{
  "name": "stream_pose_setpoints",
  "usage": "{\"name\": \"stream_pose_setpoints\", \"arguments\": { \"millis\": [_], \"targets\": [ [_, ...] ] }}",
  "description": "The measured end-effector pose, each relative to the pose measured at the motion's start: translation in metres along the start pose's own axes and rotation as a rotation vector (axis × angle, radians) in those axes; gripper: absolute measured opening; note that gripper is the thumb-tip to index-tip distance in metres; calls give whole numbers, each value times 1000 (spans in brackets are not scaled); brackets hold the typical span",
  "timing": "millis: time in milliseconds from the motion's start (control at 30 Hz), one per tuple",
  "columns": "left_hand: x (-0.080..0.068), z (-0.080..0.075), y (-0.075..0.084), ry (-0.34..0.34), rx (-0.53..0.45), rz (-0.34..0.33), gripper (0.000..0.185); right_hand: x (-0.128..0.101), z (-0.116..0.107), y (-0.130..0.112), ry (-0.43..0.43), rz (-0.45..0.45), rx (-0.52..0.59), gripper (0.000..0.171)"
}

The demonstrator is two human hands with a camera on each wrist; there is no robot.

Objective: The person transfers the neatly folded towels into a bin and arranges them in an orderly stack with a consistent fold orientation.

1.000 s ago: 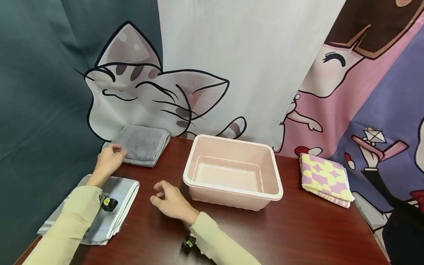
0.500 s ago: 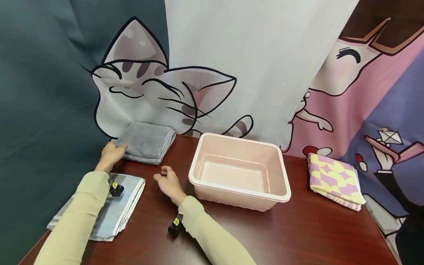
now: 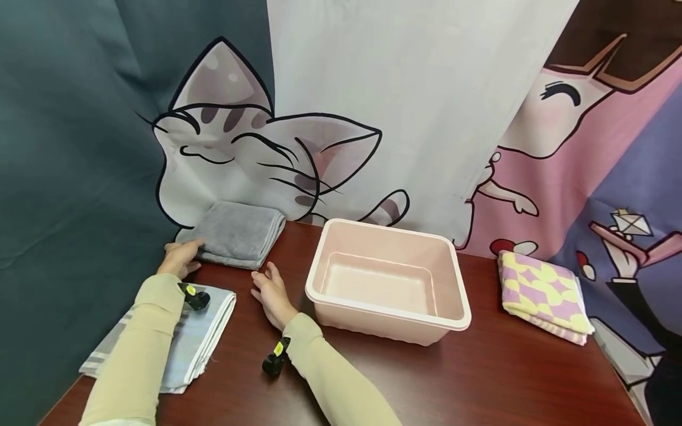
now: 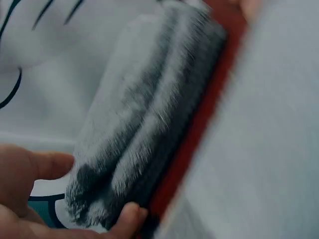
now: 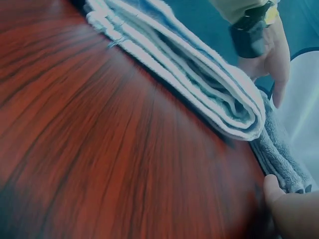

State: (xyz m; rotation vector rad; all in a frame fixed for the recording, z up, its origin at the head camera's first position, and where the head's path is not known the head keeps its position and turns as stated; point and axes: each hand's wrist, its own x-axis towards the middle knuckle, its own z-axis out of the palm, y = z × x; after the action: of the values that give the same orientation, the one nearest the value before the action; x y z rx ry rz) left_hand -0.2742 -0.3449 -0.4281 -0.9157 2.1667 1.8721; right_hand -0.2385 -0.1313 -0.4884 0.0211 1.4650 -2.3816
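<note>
A folded grey towel [image 3: 237, 232] lies at the back left of the table, against the printed curtain. My left hand [image 3: 180, 259] is at its left end. In the left wrist view the thumb and a fingertip [image 4: 128, 219] stand apart on two sides of the towel's end [image 4: 134, 114], right at the cloth. My right hand [image 3: 273, 296] is spread just in front of the towel's right front corner, holding nothing. The right wrist view shows a thumb [image 5: 274, 191] close to the grey pile. Under my left forearm lies a folded light blue towel [image 3: 199, 340] with white edges.
An open pale pink plastic bin [image 3: 389, 322] stands mid-table, right of my right hand. A folded yellow and purple towel [image 3: 543, 293] lies at the right edge of the dark red wooden table [image 3: 479, 378]. A cartoon curtain [image 3: 426, 106] hangs behind.
My left hand has settled lower at the grey towel's left end. My right hand has moved forward towards its right front corner and its fingers have straightened. The towels and bin stay put.
</note>
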Motion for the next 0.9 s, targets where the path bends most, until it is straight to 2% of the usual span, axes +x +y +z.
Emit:
{"name": "stream_pose_setpoints", "arguments": {
  "millis": [167, 333, 433, 600, 833, 900],
  "targets": [
    [2, 9, 5, 10, -296, -69, 78, 5, -1, 1, 9, 26, 115, 69],
    [1, 8, 9, 26, -494, -234, 70, 9, -1, -1, 33, 54, 196, 69],
    [4, 6, 10, -7, -550, -317, 67, 10, -2, -2, 40, 55, 201, 68],
    [7, 4, 10, -28, -612, -398, 64, 10, -5, 1, 47, 57, 213, 64],
    [8, 13, 10, -166, -735, -474, 42, 9, -14, 0, 15, 78, 243, 57],
    [8, 15, 10, -157, -765, -479, 41, 8, -16, -1, 7, 84, 245, 55]
  ]
}}
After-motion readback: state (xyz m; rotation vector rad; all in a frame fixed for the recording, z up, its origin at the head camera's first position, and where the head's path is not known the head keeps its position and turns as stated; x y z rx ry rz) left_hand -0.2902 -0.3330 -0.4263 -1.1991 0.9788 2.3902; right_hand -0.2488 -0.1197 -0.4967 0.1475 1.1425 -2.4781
